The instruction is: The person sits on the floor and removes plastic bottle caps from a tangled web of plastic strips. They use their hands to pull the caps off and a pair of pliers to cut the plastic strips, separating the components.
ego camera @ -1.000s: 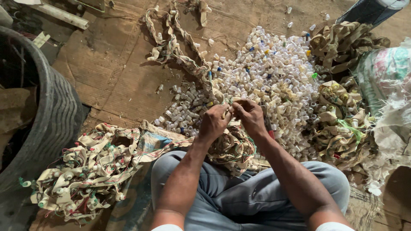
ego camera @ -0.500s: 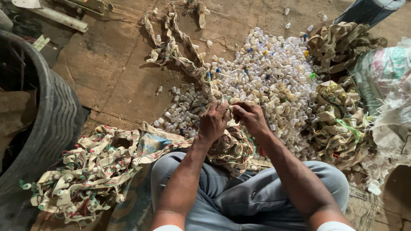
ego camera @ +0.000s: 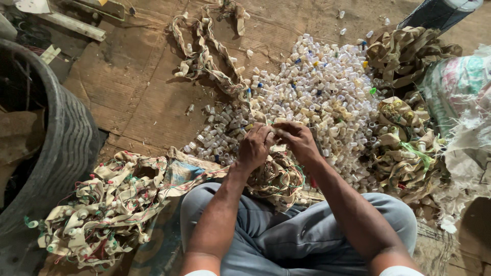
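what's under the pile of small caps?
The pile of small caps lies on flattened brown cardboard that shows around its edges. A tan strip runs into its left side. Whatever is beneath the middle is covered.

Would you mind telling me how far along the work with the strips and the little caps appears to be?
Done: a large pile of loose caps covers the wooden floor. In hand: the left hand and right hand meet at a small piece on the strip bundle on the lap. Left: the wired strip heap by the left knee and the tangled strips to the right still carry caps.
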